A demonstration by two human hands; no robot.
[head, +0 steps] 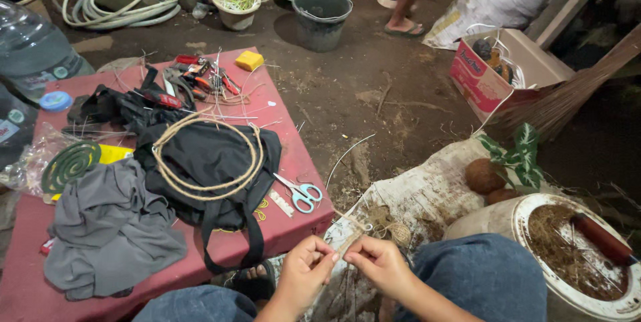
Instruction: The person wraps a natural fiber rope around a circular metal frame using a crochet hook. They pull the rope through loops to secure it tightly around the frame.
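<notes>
Just below the red desk (pixel 294 225), your left hand (pixel 304 275) and right hand (pixel 380 265) pinch a jute twine strand (pixel 350 235) between clenched fingers, apparently mid-twist; next, likely maintain tension toward the twine ball (pixel 398 233).

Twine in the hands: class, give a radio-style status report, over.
Left hand and right hand both pinch the twine. Twine ball lies on the sack beyond. Scissors on red table, apart. Nothing in the way.
</notes>
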